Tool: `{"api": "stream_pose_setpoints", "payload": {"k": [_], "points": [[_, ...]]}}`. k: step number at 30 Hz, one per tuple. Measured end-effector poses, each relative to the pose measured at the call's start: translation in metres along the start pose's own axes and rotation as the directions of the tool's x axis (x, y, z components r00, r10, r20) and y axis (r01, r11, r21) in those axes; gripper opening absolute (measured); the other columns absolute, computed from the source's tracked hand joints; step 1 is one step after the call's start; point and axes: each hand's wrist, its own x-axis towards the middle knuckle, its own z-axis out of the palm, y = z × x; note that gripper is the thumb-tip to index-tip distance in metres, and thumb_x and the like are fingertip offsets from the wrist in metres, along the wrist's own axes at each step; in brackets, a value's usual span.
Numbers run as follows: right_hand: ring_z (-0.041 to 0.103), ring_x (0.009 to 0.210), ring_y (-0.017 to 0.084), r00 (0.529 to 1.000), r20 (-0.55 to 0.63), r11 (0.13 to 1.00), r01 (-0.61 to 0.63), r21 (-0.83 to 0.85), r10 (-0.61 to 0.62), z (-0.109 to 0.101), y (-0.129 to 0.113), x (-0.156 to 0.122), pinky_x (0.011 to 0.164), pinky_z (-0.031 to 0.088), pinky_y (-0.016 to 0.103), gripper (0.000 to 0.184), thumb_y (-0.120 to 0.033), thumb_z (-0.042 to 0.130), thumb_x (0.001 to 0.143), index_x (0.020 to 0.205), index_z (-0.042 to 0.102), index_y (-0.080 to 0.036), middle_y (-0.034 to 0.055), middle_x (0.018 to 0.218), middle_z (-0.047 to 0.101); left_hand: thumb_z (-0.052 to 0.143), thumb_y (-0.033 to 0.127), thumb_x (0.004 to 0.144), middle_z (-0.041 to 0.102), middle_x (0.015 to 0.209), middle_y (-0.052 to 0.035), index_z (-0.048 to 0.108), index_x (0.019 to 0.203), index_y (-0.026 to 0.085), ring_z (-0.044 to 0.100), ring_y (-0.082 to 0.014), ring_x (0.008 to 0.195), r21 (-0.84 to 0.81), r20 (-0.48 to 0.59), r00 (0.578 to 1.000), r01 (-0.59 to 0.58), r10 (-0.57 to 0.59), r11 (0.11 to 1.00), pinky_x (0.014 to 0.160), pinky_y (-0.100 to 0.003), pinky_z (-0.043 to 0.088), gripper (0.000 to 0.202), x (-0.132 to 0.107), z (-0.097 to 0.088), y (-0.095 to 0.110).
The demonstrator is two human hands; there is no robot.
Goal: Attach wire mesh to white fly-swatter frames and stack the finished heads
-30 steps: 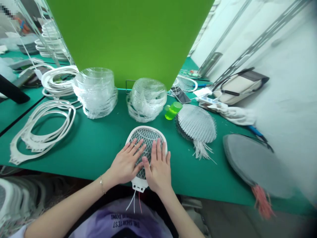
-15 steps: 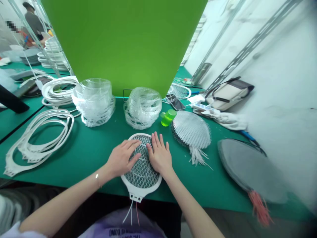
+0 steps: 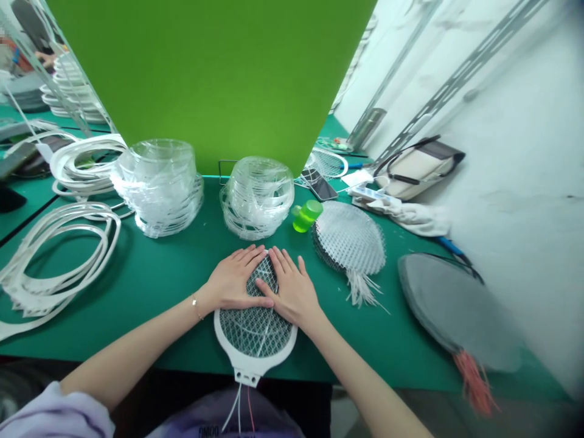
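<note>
A white racket-shaped frame with metal mesh (image 3: 255,337) lies flat at the table's near edge, its neck toward me. White and red wires (image 3: 239,404) hang from the neck. My left hand (image 3: 237,281) lies flat over the upper left of the mesh and rim, fingers stretched forward. On the upper right, my right hand (image 3: 294,286) is spread flat too. The thumbs meet or overlap near the middle. Both palms hide much of the upper rim. Ahead stand two stacks of clear plastic rings, one left (image 3: 159,188) and one in the middle (image 3: 258,198).
White frames (image 3: 68,243) lie at left. A green bottle (image 3: 308,216), a phone (image 3: 319,184) and a stack of mesh discs with white wires (image 3: 351,237) are at right. Grey mesh discs (image 3: 456,310) with red wires sit beyond. A green panel (image 3: 210,79) rises behind.
My left hand has moved forward and flattened onto the upper left of the frame, and the thumbs have come together. The view has shifted slightly to the right.
</note>
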Motion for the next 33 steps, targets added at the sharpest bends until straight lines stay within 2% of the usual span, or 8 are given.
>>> {"api": "stream_pose_setpoints", "payload": {"k": [4,9,11,13,15,19,26,33], "points": [[0.007,0.154,0.024,1.0,-0.008,0.999,0.023,0.032,-0.023,0.002,0.003,0.003,0.123,0.012,0.054,0.073,-0.059,0.032,0.1,0.158,0.023,-0.017,0.0059,0.165,0.022,0.034,0.082,0.089,0.024,0.165,-0.0072,0.02,0.16,0.019,0.022,-0.0279,0.152,0.005,0.004,1.0,-0.011,0.011,1.0,0.124,-0.045,0.013,0.095,0.002,0.004,0.0],[0.014,0.153,0.023,0.999,-0.037,0.992,-0.009,0.129,0.014,0.0,0.002,0.002,0.123,0.013,0.054,0.072,-0.063,0.033,0.099,0.157,0.029,-0.021,0.006,0.163,0.027,0.037,0.083,0.087,0.029,0.163,-0.0076,0.023,0.159,0.021,0.027,-0.0279,0.15,0.02,-0.016,1.0,-0.012,0.012,1.0,0.123,-0.046,0.018,0.096,0.002,0.0,-0.002],[0.009,0.154,0.024,0.979,-0.152,0.983,-0.11,0.15,0.133,0.001,-0.003,-0.007,0.123,0.011,0.055,0.071,-0.06,0.025,0.101,0.158,0.023,-0.017,0.0096,0.165,0.022,0.03,0.076,0.095,0.03,0.163,-0.0079,0.022,0.159,0.02,0.026,-0.0263,0.151,0.027,-0.051,0.999,0.002,0.0,1.0,0.123,-0.045,0.017,0.085,-0.003,-0.006,0.002],[0.002,0.154,0.026,0.922,-0.268,0.956,-0.243,0.162,0.279,0.006,-0.01,-0.019,0.121,0.009,0.059,0.073,-0.057,0.018,0.103,0.16,0.013,-0.012,0.0138,0.166,0.013,0.025,0.067,0.101,0.026,0.164,-0.0078,0.022,0.16,0.019,0.018,-0.0256,0.153,0.053,-0.1,0.995,0.001,0.004,0.999,0.124,-0.045,0.013,0.076,-0.013,-0.009,0.011],[-0.001,0.154,0.028,0.896,-0.275,0.935,-0.311,0.173,0.349,0.014,-0.017,-0.031,0.12,0.009,0.063,0.075,-0.058,0.014,0.103,0.16,0.005,-0.011,0.0144,0.166,0.009,0.024,0.06,0.104,0.021,0.166,-0.0073,0.021,0.16,0.018,0.011,-0.0253,0.155,0.078,-0.129,0.992,0.006,0.004,0.997,0.124,-0.044,0.011,0.07,-0.027,-0.006,0.022],[-0.001,0.154,0.028,0.91,-0.201,0.928,-0.332,0.168,0.362,0.026,-0.022,-0.039,0.12,0.01,0.064,0.071,-0.057,0.013,0.103,0.16,0.001,-0.016,0.0102,0.167,0.009,0.026,0.058,0.105,0.019,0.166,-0.006,0.016,0.161,0.018,0.01,-0.0252,0.155,0.076,-0.075,0.996,0.044,-0.039,0.996,0.124,-0.045,0.016,0.069,-0.048,0.013,0.039],[-0.004,0.154,0.029,0.891,-0.399,0.974,-0.226,0.021,0.216,0.022,-0.043,-0.048,0.12,0.011,0.062,0.071,-0.047,0.021,0.105,0.157,-0.016,-0.017,0.0118,0.167,0.002,0.03,0.04,0.107,0.016,0.167,-0.0029,0.021,0.16,0.02,0.008,-0.0255,0.155,0.146,-0.111,0.993,0.04,-0.024,0.988,0.124,-0.049,0.01,0.057,-0.053,0.019,0.042],[0.002,0.154,0.026,0.93,-0.303,0.978,-0.195,0.073,0.208,0.042,-0.067,-0.062,0.12,0.019,0.058,0.066,-0.045,0.019,0.106,0.156,-0.017,-0.021,0.0095,0.167,0.004,0.032,0.029,0.104,0.021,0.166,-0.0053,0.022,0.159,0.018,0.014,-0.0242,0.154,0.127,-0.098,0.995,0.013,-0.001,0.992,0.121,-0.044,0.026,0.058,-0.055,0.021,0.04]]}}
